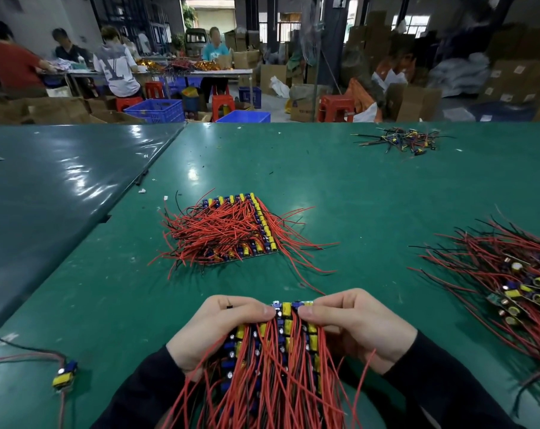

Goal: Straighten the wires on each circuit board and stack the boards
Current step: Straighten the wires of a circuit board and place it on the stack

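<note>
Both hands, left hand [214, 331] and right hand [352, 325], fingers clamped on circuit board [288, 308]; red wires [271, 382] trailing; no legible writing.

Held board [288, 329] nearest, between hands – stacked boards [231, 230] behind; board heap [516, 283] right.
</note>
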A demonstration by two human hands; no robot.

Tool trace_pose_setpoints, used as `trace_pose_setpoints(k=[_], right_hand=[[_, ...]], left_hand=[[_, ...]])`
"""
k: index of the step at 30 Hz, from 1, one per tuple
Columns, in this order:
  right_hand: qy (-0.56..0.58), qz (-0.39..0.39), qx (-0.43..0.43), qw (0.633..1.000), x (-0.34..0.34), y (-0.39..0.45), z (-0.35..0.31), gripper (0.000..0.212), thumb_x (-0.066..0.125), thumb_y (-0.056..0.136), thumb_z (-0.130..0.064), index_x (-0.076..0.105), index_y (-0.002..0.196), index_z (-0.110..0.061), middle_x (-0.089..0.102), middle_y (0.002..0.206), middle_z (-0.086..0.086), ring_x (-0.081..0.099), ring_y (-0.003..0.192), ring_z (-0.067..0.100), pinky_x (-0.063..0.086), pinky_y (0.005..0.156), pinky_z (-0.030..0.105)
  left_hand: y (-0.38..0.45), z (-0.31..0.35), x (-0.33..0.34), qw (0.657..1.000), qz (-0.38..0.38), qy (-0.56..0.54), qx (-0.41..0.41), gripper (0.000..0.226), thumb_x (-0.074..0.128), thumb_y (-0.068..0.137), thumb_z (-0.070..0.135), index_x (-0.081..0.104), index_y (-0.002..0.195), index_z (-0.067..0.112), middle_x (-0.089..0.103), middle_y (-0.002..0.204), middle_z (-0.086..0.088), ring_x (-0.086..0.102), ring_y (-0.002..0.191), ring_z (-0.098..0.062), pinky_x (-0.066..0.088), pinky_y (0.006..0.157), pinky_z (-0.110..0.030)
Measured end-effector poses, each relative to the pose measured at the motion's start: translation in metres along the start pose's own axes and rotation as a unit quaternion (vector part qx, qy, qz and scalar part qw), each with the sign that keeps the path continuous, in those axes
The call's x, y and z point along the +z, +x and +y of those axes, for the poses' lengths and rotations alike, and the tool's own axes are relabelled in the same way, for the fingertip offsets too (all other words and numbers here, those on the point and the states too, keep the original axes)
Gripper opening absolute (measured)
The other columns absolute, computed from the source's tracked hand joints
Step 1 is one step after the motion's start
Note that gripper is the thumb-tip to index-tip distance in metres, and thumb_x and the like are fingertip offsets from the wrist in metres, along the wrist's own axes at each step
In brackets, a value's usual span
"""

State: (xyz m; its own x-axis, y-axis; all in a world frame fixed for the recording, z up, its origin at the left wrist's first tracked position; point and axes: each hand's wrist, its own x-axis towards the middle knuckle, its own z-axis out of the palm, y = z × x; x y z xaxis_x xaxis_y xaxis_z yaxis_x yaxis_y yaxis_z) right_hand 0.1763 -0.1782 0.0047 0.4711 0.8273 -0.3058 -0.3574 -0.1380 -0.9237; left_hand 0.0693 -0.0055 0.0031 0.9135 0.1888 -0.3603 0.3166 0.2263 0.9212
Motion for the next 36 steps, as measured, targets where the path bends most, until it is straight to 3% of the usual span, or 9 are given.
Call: trace_pose_setpoints(k=[2,4,6,8,12,18,22,26,36], right_hand=[[0.018,0.0,-0.011,1.0,0.004,-0.003,-0.003,0.013,0.074,0.067,-0.018,0.072,0.063,-0.005,0.062,0.051,0.002,0.056,0.043,0.011,0.046,0.047,0.021],[0.029,-0.003,-0.022,0.999,0.007,-0.004,-0.005,0.017,0.071,0.069,-0.015,0.068,0.053,-0.009,0.057,0.045,-0.003,0.052,0.038,0.008,0.042,0.042,0.017],[0.026,-0.009,-0.026,0.999,0.009,-0.006,-0.006,0.023,0.071,0.069,-0.014,0.065,0.047,-0.01,0.055,0.042,-0.005,0.049,0.036,0.005,0.039,0.04,0.015],[0.012,-0.011,-0.022,1.0,0.012,-0.006,-0.004,0.019,0.072,0.067,-0.015,0.067,0.049,-0.01,0.058,0.045,-0.004,0.051,0.037,0.005,0.039,0.04,0.014],[0.005,-0.006,0.0,1.0,0.014,-0.004,0.002,0.015,0.077,0.061,-0.019,0.069,0.059,-0.007,0.066,0.059,0.005,0.059,0.046,0.01,0.044,0.045,0.018],[0.036,-0.01,-0.006,0.999,0.013,-0.001,0.007,0.024,0.077,0.062,-0.017,0.067,0.069,0.003,0.059,0.065,0.015,0.057,0.047,0.016,0.047,0.048,0.021],[0.062,-0.024,-0.014,0.998,0.016,0.0,0.009,0.014,0.08,0.067,-0.007,0.068,0.062,-0.002,0.063,0.059,0.012,0.058,0.045,0.014,0.046,0.045,0.02],[0.083,-0.03,-0.017,0.996,0.018,0.001,0.011,0.012,0.07,0.068,-0.011,0.067,0.058,-0.005,0.063,0.054,0.007,0.057,0.042,0.011,0.044,0.043,0.018],[0.075,-0.004,-0.015,0.997,0.021,0.004,0.018,0.024,0.08,0.055,-0.026,0.069,0.063,-0.006,0.06,0.058,0.008,0.05,0.046,0.015,0.033,0.05,0.026]], left_hand=[[-0.002,0.004,0.0,1.0,-0.018,0.01,-0.004,0.028,0.082,0.054,0.022,0.073,0.072,0.002,0.068,0.066,-0.014,0.064,0.053,-0.02,0.053,0.056,-0.024],[-0.004,0.008,-0.005,0.999,-0.042,-0.002,-0.02,0.031,0.086,0.054,0.02,0.073,0.075,0.001,0.069,0.068,-0.015,0.066,0.055,-0.022,0.054,0.057,-0.024],[-0.007,0.01,-0.007,0.996,-0.064,-0.03,-0.046,0.049,0.083,0.055,0.031,0.07,0.086,-0.005,0.069,0.076,-0.019,0.066,0.062,-0.027,0.056,0.064,-0.029],[-0.008,0.009,-0.005,0.997,-0.065,-0.013,-0.045,0.047,0.083,0.063,0.032,0.068,0.085,-0.007,0.068,0.077,-0.021,0.065,0.061,-0.027,0.056,0.064,-0.029],[-0.009,0.004,0.002,0.999,-0.036,-0.006,-0.015,0.022,0.077,0.061,0.02,0.066,0.06,0.001,0.06,0.055,-0.011,0.055,0.042,-0.016,0.046,0.047,-0.019],[-0.008,-0.002,-0.001,0.998,-0.043,-0.038,-0.002,0.023,0.082,0.063,0.009,0.067,0.07,-0.007,0.061,0.059,-0.015,0.057,0.042,-0.017,0.049,0.046,-0.021],[-0.005,-0.004,-0.003,0.998,-0.047,-0.049,0.009,0.015,0.074,0.062,0.012,0.069,0.064,-0.002,0.062,0.055,-0.013,0.057,0.041,-0.016,0.048,0.045,-0.021],[-0.003,-0.005,-0.005,0.997,-0.059,-0.055,0.019,0.011,0.073,0.064,0.011,0.07,0.062,0.001,0.062,0.054,-0.011,0.057,0.041,-0.015,0.047,0.045,-0.021],[-0.004,-0.006,-0.005,0.993,-0.086,-0.081,0.026,0.013,0.075,0.062,0.013,0.068,0.059,0.003,0.06,0.051,-0.009,0.056,0.039,-0.014,0.046,0.044,-0.018]])
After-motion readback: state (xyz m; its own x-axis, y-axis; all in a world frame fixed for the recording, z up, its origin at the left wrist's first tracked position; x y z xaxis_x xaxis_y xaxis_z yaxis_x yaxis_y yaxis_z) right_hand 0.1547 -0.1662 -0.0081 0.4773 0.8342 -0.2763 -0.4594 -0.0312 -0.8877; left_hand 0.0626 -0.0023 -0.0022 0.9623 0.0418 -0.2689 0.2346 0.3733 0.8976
